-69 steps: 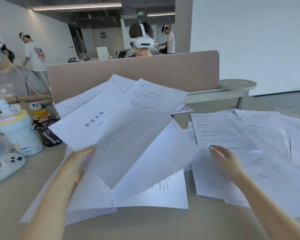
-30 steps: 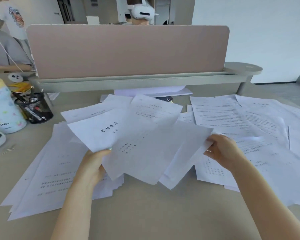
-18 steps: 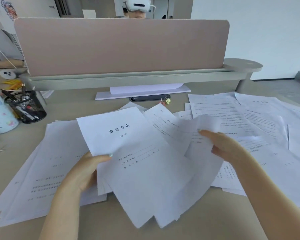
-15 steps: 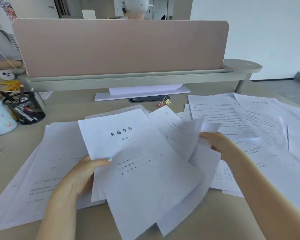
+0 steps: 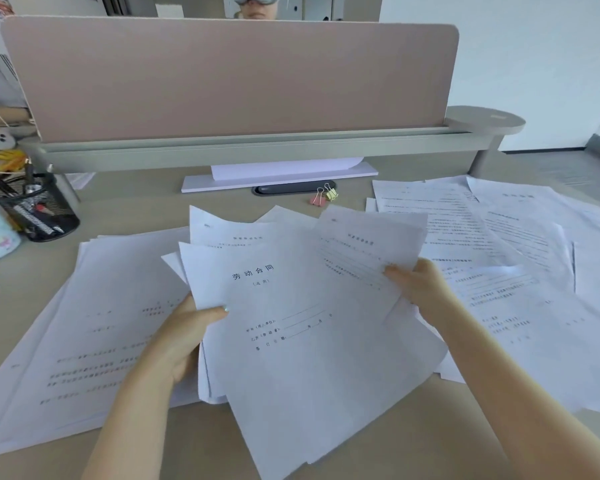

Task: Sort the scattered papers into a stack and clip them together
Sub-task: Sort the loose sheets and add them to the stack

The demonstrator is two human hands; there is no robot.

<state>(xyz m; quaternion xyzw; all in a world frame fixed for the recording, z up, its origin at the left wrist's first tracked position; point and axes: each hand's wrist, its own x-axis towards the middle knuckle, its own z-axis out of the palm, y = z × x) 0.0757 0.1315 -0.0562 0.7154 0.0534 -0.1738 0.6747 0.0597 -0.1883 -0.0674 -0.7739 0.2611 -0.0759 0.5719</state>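
On the desk (image 5: pixel 49 278), both hands grip sheets (image 5: pixel 291 323) titled 劳动合同.

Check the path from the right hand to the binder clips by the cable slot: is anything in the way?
Nothing on the desk blocks it, but the right hand is itself occupied, gripping the fanned sheets together with the left hand. The pink and yellow binder clips lie in the open beyond the sheets' far edge.

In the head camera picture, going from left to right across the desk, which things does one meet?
Mesh pen holder → papers lying on the left → left hand → held sheets with the title page on top → right hand → scattered papers on the right.
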